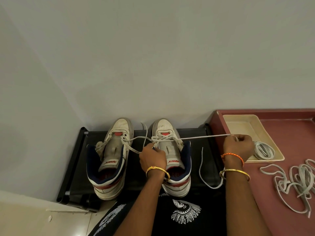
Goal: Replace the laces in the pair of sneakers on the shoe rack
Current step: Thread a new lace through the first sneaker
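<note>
Two white hi-top sneakers sit side by side on black shoe rack, toes to wall, heels toward person. Left sneaker: tongue exposed, eyelets mostly bare. Right sneaker: lace crossed through the eyelets nearest the toe.

L hand: over right sneaker's tongue, fingers curled, pinching one run of the lace at the eyelet row; that run goes on leftward across left sneaker's eyelets. Gold bangle on wrist.

R hand: out to the right, over rack/tabletop edge, fingers closed round the lace end. Lace runs taut and near-straight from right sneaker's eyelets to this hand. Orange thread band + gold bangle on wrist.

Second, loose lace end curves down over rack between right sneaker and R forearm.

Red-brown tabletop adjoins rack on the right. On it:
- beige tray, holding coiled white lace at its near corner, just beside R hand;
- tangled pile of grey-white laces, nearer the person than tray, apart from it.

Black garment w/ white print visible at frame bottom.
</note>
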A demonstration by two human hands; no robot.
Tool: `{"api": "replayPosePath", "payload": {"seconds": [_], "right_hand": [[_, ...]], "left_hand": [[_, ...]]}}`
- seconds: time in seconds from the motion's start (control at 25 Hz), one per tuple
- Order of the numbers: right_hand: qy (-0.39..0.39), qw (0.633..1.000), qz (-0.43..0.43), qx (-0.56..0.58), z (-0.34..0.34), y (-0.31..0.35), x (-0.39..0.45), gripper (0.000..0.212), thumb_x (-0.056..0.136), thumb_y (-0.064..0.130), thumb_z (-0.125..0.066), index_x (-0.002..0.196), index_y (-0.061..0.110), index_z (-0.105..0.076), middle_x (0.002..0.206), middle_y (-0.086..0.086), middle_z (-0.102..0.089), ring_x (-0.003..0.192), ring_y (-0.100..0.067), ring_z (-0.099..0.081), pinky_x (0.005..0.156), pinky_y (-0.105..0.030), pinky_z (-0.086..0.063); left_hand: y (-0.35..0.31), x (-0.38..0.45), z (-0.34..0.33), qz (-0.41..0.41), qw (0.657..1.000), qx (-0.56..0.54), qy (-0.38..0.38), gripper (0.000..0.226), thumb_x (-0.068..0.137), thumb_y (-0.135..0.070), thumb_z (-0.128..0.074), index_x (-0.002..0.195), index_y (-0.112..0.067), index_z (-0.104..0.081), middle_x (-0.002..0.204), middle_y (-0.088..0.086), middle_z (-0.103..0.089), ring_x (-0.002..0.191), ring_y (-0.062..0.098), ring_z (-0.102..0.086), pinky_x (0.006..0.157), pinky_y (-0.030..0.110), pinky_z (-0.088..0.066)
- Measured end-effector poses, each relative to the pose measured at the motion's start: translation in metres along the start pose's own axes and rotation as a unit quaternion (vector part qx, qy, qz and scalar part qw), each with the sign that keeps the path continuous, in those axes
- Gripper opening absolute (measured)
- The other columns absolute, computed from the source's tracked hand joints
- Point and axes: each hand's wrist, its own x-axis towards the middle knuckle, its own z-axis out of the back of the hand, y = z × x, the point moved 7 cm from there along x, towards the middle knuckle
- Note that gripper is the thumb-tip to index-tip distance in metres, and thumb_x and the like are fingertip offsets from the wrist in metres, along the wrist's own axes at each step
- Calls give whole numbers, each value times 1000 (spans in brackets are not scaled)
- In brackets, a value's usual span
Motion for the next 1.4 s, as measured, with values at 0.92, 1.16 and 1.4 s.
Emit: {"api": "replayPosePath", "payload": {"seconds": [0.92,1.16,1.4], "right_hand": [[275,950,97,-116,-59,12,-38,8,87,6,-60,90,4,-67,86,-12,-63,65,-15,-53,66,-22,-42],[484,871,68,-43,-110,2,-76,10,81,24,-72,86,19,-65,88,-4,-68,85,-21,-63,82,-34,-51],[469,881,39,44,-119,-1,-77,15,82,18,-71,69,19,-65,69,-3,-67,68,-17,-60,72,-35,-52]], "left_hand": [[-2,7,-8,-36,998,-32,34,28,90,-14,-53,116,-15,-65,112,8,-65,100,24,-61,76,27,-46],[21,56,-25,21,981,-108,158,31,90,-45,-48,99,-21,-67,100,6,-65,100,26,-58,95,40,-45],[23,64,-40,-1,972,-112,207,9,87,-18,-65,80,-12,-63,88,13,-67,82,21,-60,86,38,-52]]}}
